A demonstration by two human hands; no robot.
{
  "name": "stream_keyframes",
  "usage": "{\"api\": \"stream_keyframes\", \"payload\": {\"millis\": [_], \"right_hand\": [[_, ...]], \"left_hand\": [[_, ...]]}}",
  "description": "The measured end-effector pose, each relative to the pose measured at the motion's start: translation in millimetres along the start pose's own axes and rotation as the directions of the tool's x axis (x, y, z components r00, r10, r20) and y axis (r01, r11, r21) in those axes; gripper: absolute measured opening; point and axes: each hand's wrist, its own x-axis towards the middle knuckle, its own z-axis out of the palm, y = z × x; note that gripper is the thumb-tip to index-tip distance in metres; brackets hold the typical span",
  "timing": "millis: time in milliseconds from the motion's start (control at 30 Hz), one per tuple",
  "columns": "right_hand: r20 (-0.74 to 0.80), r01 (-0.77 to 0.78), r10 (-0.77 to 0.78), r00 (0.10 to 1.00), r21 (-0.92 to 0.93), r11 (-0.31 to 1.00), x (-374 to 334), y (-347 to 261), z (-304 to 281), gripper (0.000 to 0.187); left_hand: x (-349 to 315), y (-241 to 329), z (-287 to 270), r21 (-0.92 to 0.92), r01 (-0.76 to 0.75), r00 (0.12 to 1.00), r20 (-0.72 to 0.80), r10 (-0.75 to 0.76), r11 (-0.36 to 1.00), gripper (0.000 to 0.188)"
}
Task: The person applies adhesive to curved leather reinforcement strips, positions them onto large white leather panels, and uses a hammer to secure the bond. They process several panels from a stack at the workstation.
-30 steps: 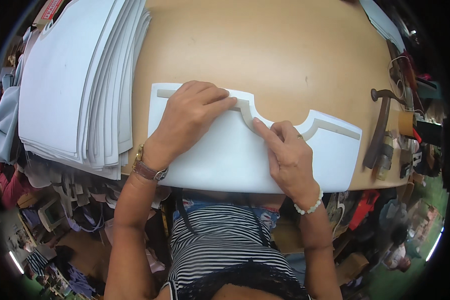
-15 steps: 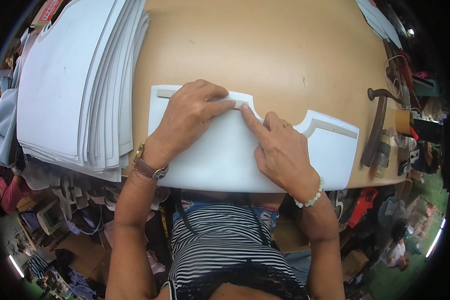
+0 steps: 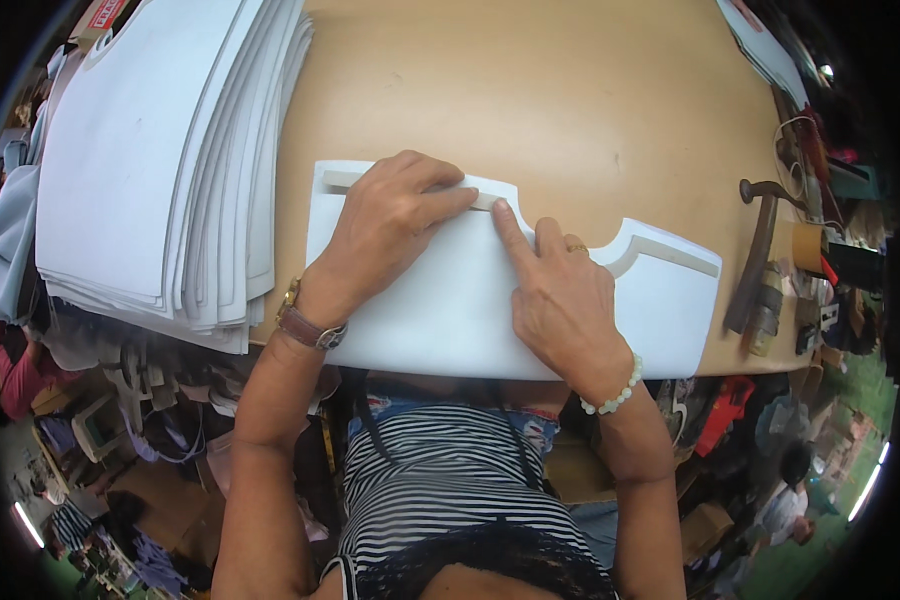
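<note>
head view, notched white panel (image 3: 425, 310), grey strip (image 3: 670, 253), perhaps continuous, hands (image 3: 567, 305) apart, touching it

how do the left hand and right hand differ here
The left hand lies over the grey strip with its fingers bunched together, while the right hand points its index finger at the strip.
The left hand's wrist wears a brown strap; the right hand's wears a pale bead bracelet.
The right hand shows a ring; the left hand shows none.
Both rest over the same white piece.
</note>
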Motion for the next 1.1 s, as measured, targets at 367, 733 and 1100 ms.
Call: {"api": "stream_keyframes", "payload": {"millis": [367, 733, 1100], "right_hand": [[0.068, -0.033, 0.038, 0.997, -0.073, 0.997, 0, -4, -1, 0.068], [0.089, -0.045, 0.052, 0.995, -0.084, 0.995, 1, -5, -4, 0.071], [0.126, -0.055, 0.063, 0.99, -0.067, 0.996, 2, -5, -6, 0.075]], "left_hand": [[-30, -17, -27, 0.406, 0.042, 0.994, -0.112, 0.004, 0.913, 0.021], [-32, -12, -26, 0.501, -0.039, 0.999, -0.011, 0.052, 0.864, 0.023], [-34, -12, -26, 0.528, -0.05, 0.999, 0.036, 0.036, 0.848, 0.024]]}}
